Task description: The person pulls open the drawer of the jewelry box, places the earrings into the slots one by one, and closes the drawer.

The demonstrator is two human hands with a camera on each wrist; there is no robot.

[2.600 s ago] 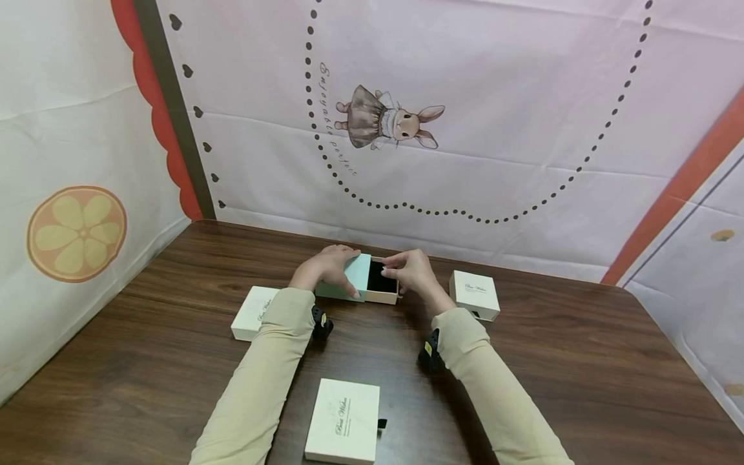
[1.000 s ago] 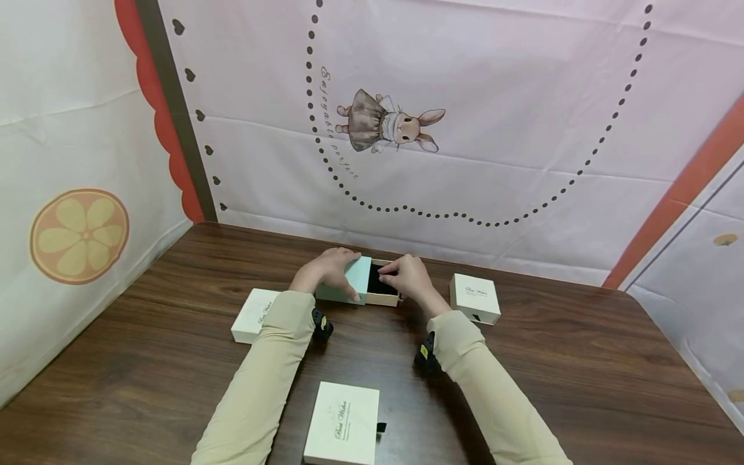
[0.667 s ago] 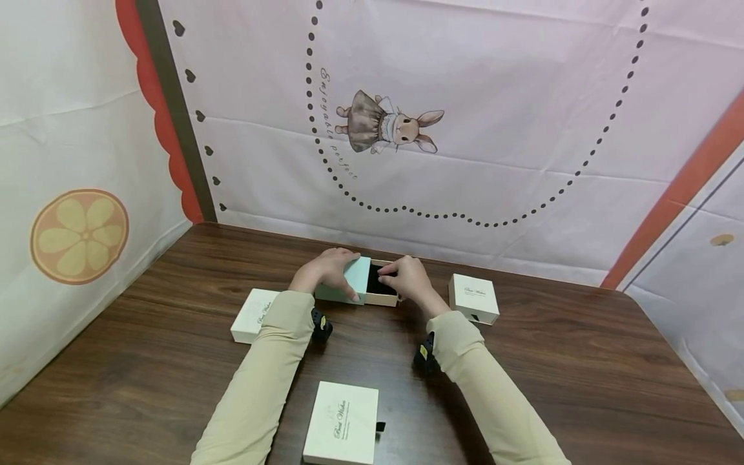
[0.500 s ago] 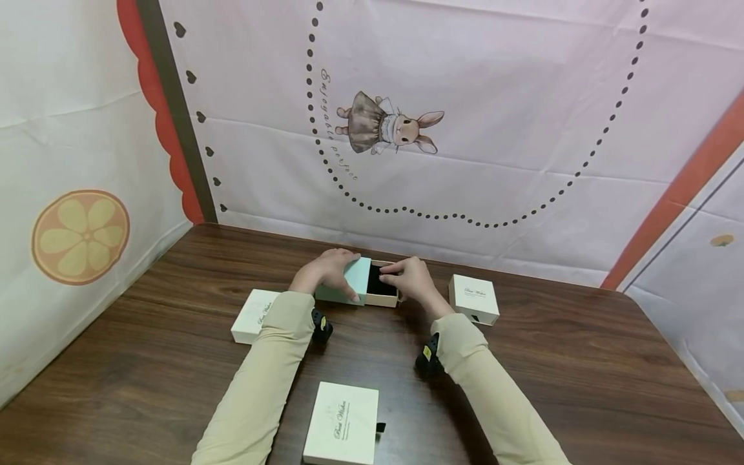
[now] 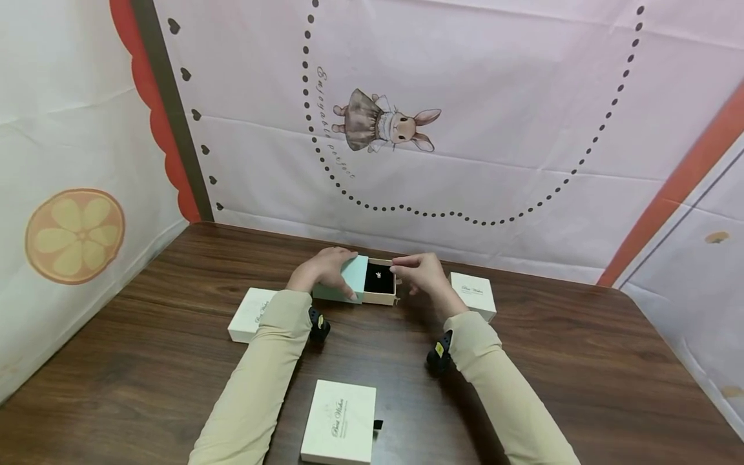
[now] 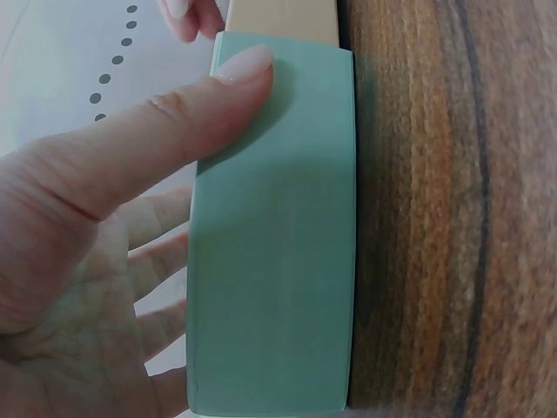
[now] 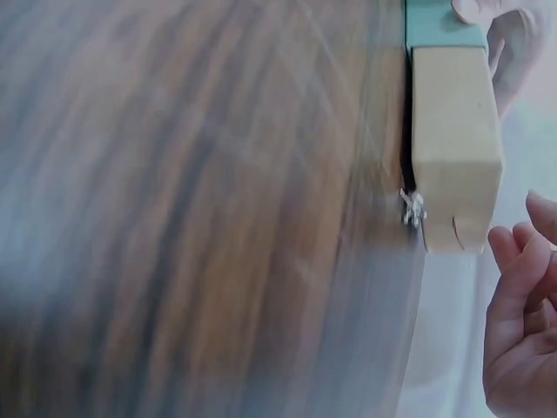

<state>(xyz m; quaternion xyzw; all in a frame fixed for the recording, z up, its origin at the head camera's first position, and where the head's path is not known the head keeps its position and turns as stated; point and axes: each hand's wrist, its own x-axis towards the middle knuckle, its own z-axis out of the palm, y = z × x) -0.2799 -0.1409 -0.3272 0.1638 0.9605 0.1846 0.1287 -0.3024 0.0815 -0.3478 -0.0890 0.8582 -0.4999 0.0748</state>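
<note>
My left hand (image 5: 325,267) grips the mint-green sleeve (image 5: 356,274) of a small drawer-style jewelry box, its thumb (image 6: 248,74) pressing one side. The cream drawer (image 5: 379,299) is partly pulled out to the right. On its black padding sits a small shiny ornament (image 5: 378,275), perhaps an earring. My right hand (image 5: 428,275) hovers beside the drawer's right end, its fingers loosely curled with nothing visible between them. In the right wrist view, its fingertips are just apart from the drawer. A second small silvery piece (image 7: 412,208) shows at the drawer's lower outer corner.
White boxes printed "Best Wishes" stand around: one (image 5: 251,314) beside the left forearm, one (image 5: 473,292) behind the right wrist, and one (image 5: 339,420) with a black tab near the front. A printed cloth (image 5: 494,161) hangs behind the dark wooden table (image 5: 581,361).
My right hand has drawn back rightward out of the drawer, and the shiny ornament on the black padding is now visible. My left hand has kept its hold on the sleeve.
</note>
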